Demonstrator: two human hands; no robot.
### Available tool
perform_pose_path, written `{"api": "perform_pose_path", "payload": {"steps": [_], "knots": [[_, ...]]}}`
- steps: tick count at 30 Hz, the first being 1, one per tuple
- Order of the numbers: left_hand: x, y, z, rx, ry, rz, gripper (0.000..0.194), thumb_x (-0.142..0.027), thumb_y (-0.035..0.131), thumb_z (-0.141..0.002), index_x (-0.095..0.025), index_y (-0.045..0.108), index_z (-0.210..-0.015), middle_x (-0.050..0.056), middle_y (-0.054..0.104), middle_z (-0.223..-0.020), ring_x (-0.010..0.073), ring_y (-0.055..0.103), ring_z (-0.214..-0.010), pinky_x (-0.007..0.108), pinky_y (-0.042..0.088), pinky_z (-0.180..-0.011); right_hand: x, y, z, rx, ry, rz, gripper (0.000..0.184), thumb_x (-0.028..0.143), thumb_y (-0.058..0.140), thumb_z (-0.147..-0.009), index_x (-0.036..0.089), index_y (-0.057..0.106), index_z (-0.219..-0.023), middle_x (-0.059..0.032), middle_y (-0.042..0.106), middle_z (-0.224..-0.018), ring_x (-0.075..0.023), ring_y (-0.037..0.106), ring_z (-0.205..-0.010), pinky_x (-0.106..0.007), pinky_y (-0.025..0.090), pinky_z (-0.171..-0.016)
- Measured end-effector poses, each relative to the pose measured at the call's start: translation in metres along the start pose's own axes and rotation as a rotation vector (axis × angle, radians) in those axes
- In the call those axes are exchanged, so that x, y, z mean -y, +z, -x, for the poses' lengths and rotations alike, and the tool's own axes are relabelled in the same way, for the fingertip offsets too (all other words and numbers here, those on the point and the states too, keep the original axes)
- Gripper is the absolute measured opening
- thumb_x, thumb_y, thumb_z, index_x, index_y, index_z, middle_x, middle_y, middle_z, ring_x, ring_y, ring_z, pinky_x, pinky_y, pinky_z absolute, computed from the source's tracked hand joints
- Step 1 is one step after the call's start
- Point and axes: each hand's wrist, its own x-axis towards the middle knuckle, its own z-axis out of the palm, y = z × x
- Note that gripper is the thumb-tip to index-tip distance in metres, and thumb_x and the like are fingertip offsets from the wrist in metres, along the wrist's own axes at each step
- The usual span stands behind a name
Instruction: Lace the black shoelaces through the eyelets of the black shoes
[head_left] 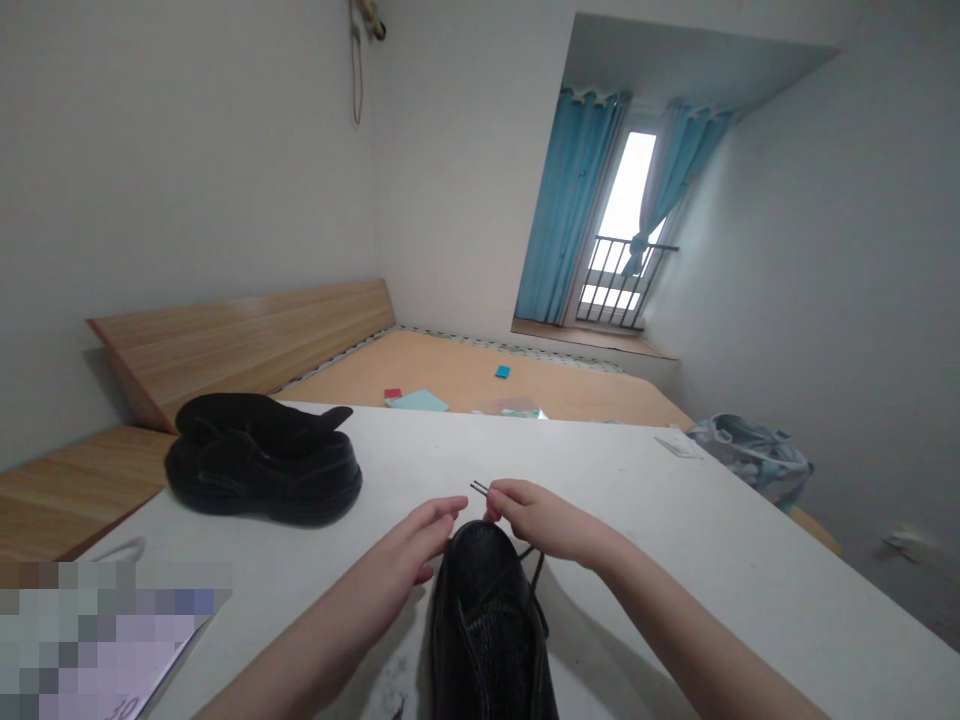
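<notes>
A black leather shoe lies on the white table right in front of me, its toe pointing away. Beyond the toe, my right hand pinches a dark shoelace. Two thin lace ends stick out to the left of its fingertips, and the rest runs down along the shoe's right side. My left hand is at the left of the toe, fingers stretched out and apart, holding nothing. Whether it touches the shoe I cannot tell. A second black shoe stands on the table to the left.
At the lower left lies a purple printed item, partly blurred out. Past the table is a bed with a wooden headboard and small flat items on it. A white packet and a grey-blue fabric bag are at the right.
</notes>
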Motion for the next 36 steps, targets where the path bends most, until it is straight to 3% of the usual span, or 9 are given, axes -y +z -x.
{"api": "perform_pose_path", "payload": {"steps": [3, 7, 12, 14, 17, 22, 28, 32, 36], "knots": [[0.004, 0.001, -0.002, 0.003, 0.009, 0.153, 0.044, -0.045, 0.041, -0.093, -0.023, 0.053, -0.129, 0.009, 0.051, -0.142, 0.0251, 0.053, -0.126, 0.042, 0.038, -0.106, 0.0, 0.002, 0.001, 0.033, 0.007, -0.063, 0.03, 0.03, 0.035, -0.097, 0.016, 0.057, -0.083, -0.0001, 0.052, -0.072, -0.0114, 0.04, -0.057, -0.023, 0.032, -0.053], [0.008, 0.003, -0.005, -0.028, 0.014, 0.177, 0.038, -0.041, 0.044, -0.091, -0.021, 0.056, -0.121, 0.009, 0.054, -0.139, 0.0248, 0.053, -0.125, 0.041, 0.034, -0.109, 0.005, 0.007, 0.003, 0.073, 0.005, -0.107, 0.026, 0.028, 0.037, -0.096, 0.016, 0.055, -0.081, -0.0017, 0.055, -0.08, -0.0099, 0.04, -0.057, -0.022, 0.032, -0.052], [0.005, 0.006, -0.003, 0.012, 0.08, 0.242, 0.038, -0.045, 0.041, -0.092, -0.022, 0.056, -0.118, 0.007, 0.058, -0.132, 0.0261, 0.062, -0.114, 0.044, 0.032, -0.11, 0.012, 0.009, 0.007, 0.125, -0.003, -0.129, 0.026, 0.031, 0.041, -0.096, 0.017, 0.053, -0.078, 0.0019, 0.048, -0.068, -0.0111, 0.04, -0.058, -0.023, 0.032, -0.054], [0.004, 0.007, 0.0, 0.009, 0.097, 0.233, 0.04, -0.048, 0.041, -0.092, -0.022, 0.056, -0.118, 0.008, 0.06, -0.127, 0.0263, 0.064, -0.111, 0.045, 0.034, -0.109, 0.012, 0.008, 0.007, 0.146, -0.025, -0.15, 0.027, 0.034, 0.04, -0.098, 0.017, 0.053, -0.082, 0.0008, 0.05, -0.074, -0.0113, 0.042, -0.062, -0.023, 0.034, -0.057], [0.002, 0.007, 0.001, -0.002, 0.108, 0.219, 0.043, -0.051, 0.041, -0.09, -0.021, 0.055, -0.119, 0.009, 0.062, -0.122, 0.0248, 0.067, -0.103, 0.042, 0.041, -0.102, 0.009, 0.007, 0.005, 0.24, -0.061, -0.207, 0.034, 0.044, 0.037, -0.099, 0.018, 0.052, -0.085, -0.0001, 0.052, -0.081, -0.0106, 0.043, -0.064, -0.023, 0.037, -0.059], [-0.001, 0.009, -0.002, 0.018, 0.089, 0.258, 0.049, -0.055, 0.045, -0.084, -0.019, 0.055, -0.115, 0.01, 0.064, -0.105, 0.0214, 0.066, -0.087, 0.037, 0.052, -0.082, -0.001, 0.007, -0.001, 0.327, -0.075, -0.225, 0.039, 0.053, 0.04, -0.096, 0.018, 0.048, -0.078, 0.0047, 0.041, -0.068, -0.009, 0.035, -0.055, -0.021, 0.03, -0.051], [0.0, 0.006, -0.002, -0.116, 0.207, -0.164, 0.041, -0.051, 0.039, -0.085, -0.021, 0.062, -0.099, 0.007, 0.065, -0.096, 0.0243, 0.059, -0.091, 0.04, 0.046, -0.085, -0.007, 0.005, 0.0, 0.388, -0.002, -0.181, 0.034, 0.046, 0.049, -0.093, 0.018, 0.049, -0.073, 0.0052, 0.042, -0.062, -0.0082, 0.034, -0.049, -0.02, 0.028, -0.047], [0.011, 0.007, -0.002, -0.215, 0.226, -0.445, 0.038, -0.044, 0.045, -0.081, -0.021, 0.058, -0.109, 0.011, 0.063, -0.113, 0.0307, 0.052, -0.112, 0.049, 0.036, -0.1, 0.001, -0.001, 0.004, 0.429, -0.012, -0.251, 0.04, 0.052, 0.048, -0.09, 0.017, 0.05, -0.071, 0.0024, 0.048, -0.06, -0.0085, 0.036, -0.048, -0.021, 0.029, -0.046], [0.017, 0.013, -0.002, -0.204, 0.233, -0.548, 0.049, -0.038, 0.049, -0.08, -0.018, 0.057, -0.124, 0.012, 0.064, -0.113, 0.0322, 0.052, -0.112, 0.05, 0.033, -0.101, 0.017, -0.006, 0.009, 0.255, -0.12, -0.343, 0.041, 0.056, 0.038, -0.092, 0.018, 0.046, -0.078, 0.0024, 0.044, -0.065, -0.0099, 0.035, -0.054, -0.021, 0.028, -0.049]]}}
